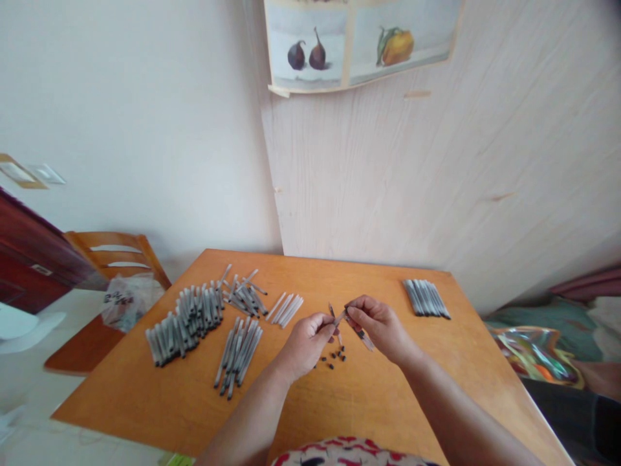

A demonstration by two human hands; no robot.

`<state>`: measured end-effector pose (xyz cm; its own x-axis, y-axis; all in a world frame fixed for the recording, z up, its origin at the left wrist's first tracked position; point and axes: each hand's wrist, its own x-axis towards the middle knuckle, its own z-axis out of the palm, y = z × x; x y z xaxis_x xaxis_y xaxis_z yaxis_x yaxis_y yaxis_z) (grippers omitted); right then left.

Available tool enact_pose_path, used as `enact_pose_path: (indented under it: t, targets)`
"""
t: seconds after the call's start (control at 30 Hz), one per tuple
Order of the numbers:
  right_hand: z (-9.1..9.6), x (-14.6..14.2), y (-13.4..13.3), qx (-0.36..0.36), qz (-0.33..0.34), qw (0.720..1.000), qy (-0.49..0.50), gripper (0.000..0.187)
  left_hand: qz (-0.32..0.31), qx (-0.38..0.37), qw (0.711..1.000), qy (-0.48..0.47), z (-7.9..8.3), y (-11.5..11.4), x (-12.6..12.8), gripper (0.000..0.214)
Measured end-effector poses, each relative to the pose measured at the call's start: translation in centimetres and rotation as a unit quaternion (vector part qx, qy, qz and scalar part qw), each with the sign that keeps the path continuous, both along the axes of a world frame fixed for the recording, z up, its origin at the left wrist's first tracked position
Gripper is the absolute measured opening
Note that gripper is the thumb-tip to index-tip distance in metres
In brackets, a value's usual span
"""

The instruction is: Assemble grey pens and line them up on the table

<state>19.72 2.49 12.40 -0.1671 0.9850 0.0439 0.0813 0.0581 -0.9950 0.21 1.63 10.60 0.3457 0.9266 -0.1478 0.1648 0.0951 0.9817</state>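
My left hand (306,343) and my right hand (380,325) meet above the middle of the wooden table (145,395). Both are closed in a pinch. The right hand grips a grey pen barrel (363,338) that slants down to the right. The left hand pinches a thin refill (338,318) whose tip meets the barrel's end. Several small black caps (334,357) lie on the table just below the hands. To the left lie heaps of grey pen barrels (187,318), a smaller pile (239,355) and a few pale refills (284,309).
A neat row of grey pens (426,298) lies at the table's far right. A wooden chair (104,291) with a plastic bag (125,301) stands left of the table. A pale wood panel (436,175) with fruit pictures rises behind. Colourful wrapping (533,355) lies at right.
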Motion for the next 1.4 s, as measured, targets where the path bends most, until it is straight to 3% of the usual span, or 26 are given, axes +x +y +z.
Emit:
enact_pose_path:
  t: [0.2,0.4,0.67,0.87,0.97,1.07,1.23,1.4]
  targets:
    - [-0.8,0.0,0.1,0.017,-0.002,0.999,-0.04,0.028,0.007,0.021,1.0,0.014,0.0,-0.1,0.0,0.024]
    - [-0.6,0.0,0.1,0.06,-0.02,0.984,-0.168,0.025,0.002,0.064,0.997,0.049,0.2,-0.2,0.2,0.02]
    - [-1.7,0.2,0.1,0.05,-0.006,0.973,-0.226,0.039,0.0,0.103,0.992,0.069,-0.3,-0.4,0.2,0.02]
    - [-2.0,0.2,0.1,0.037,0.008,0.983,-0.179,0.051,0.002,0.082,0.995,0.05,0.1,-0.4,0.4,0.021]
    - [-1.9,0.3,0.1,0.029,-0.019,0.991,-0.129,0.051,0.004,0.047,0.998,0.044,0.2,-0.3,0.2,0.022]
    - [-1.6,0.4,0.0,0.025,-0.038,0.995,-0.084,0.046,0.0,0.026,0.999,0.042,0.3,-0.3,0.0,0.024]
    - [-1.1,0.4,-0.1,0.016,-0.002,1.0,0.009,0.033,-0.007,0.007,0.999,0.036,0.5,-0.2,-0.2,0.028]
    - [-1.4,0.2,0.1,0.014,0.011,1.0,0.012,0.028,-0.01,0.004,0.999,0.046,0.6,-0.3,-0.2,0.028]
